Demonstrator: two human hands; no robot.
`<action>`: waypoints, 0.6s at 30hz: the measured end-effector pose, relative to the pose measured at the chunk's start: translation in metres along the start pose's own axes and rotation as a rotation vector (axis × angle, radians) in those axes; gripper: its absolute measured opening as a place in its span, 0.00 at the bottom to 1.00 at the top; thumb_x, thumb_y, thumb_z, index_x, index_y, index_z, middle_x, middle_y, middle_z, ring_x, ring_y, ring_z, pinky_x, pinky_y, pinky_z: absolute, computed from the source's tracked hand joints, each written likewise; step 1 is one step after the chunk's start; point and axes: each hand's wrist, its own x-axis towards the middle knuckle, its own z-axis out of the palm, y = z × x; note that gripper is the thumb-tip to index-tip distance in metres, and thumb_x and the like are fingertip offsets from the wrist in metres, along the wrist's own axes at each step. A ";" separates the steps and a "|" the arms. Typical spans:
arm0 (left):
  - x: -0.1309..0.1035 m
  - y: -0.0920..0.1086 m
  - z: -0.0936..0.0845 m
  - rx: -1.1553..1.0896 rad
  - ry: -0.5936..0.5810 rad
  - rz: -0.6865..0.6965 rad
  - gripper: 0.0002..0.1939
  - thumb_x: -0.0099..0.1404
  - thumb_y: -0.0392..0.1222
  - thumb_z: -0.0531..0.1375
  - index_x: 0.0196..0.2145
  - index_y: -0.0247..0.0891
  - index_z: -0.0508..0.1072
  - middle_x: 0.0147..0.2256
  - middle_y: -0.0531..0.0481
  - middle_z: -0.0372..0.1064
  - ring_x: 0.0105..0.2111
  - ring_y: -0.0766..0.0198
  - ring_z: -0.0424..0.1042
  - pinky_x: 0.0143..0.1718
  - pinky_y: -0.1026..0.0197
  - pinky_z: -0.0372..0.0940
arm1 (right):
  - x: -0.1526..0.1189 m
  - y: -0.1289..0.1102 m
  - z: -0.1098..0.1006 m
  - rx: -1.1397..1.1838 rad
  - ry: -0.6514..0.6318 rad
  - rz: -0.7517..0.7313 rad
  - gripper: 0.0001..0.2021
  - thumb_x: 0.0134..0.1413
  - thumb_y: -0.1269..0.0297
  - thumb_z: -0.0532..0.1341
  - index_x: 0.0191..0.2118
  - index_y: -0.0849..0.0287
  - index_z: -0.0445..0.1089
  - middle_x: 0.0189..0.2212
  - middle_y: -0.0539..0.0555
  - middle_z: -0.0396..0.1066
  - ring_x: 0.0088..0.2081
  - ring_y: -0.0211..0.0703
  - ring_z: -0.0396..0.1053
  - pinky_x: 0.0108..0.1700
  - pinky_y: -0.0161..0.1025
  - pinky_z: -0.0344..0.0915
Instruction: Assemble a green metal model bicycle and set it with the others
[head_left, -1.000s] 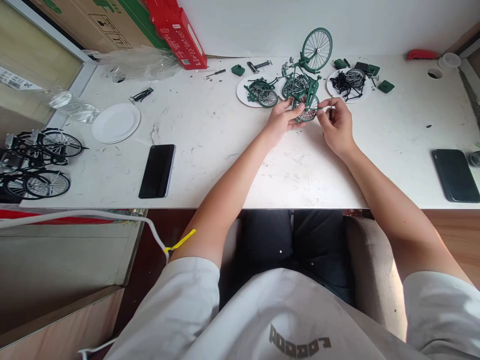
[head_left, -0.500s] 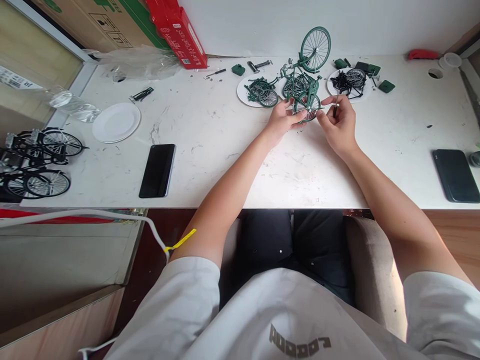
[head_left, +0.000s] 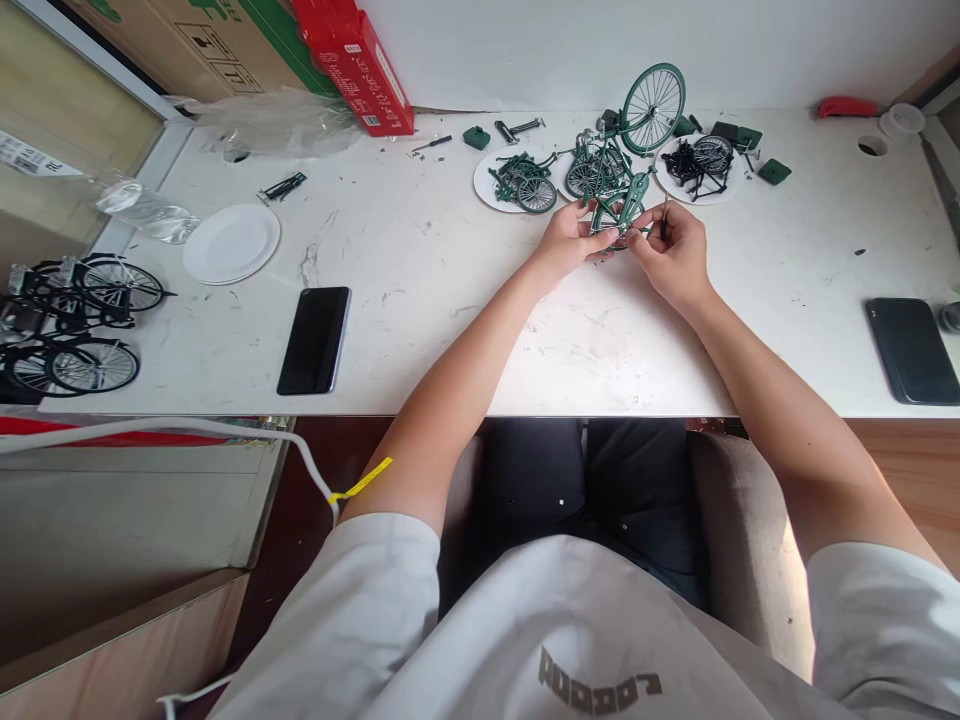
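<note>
A green model bicycle (head_left: 636, 190) is tilted above the white table, its front wheel up at the back. Fingers of my left hand (head_left: 574, 238) are closed on its lower wheel. My right hand (head_left: 675, 250) is at the other side of that wheel, fingertips pinched near the hub, with a small dark screwdriver (head_left: 664, 222) held in the curled fingers. Behind the bicycle are green wheels and frame parts (head_left: 589, 172) on a plate. To the left, a plate (head_left: 487, 195) bears more green parts; to the right, another plate (head_left: 716, 198) bears black parts.
Two phones, one left (head_left: 314, 341) and one right (head_left: 913, 350), lie near the front edge. Black model bicycles (head_left: 82, 325) stand at the far left by a bare white plate (head_left: 232, 244). A red box (head_left: 367, 75) and plastic wrap (head_left: 285, 122) are at the back.
The green bicycle has tilted further right, its raised wheel moving right and slightly down. My right hand has shifted slightly left, its fingertips closer to the lower wheel.
</note>
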 end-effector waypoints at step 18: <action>-0.002 0.006 0.002 -0.105 -0.008 -0.021 0.26 0.67 0.41 0.76 0.61 0.38 0.79 0.58 0.38 0.82 0.74 0.35 0.73 0.75 0.27 0.69 | -0.003 -0.004 0.002 -0.081 -0.010 0.017 0.37 0.55 0.13 0.64 0.40 0.47 0.69 0.24 0.47 0.52 0.28 0.46 0.60 0.40 0.54 0.74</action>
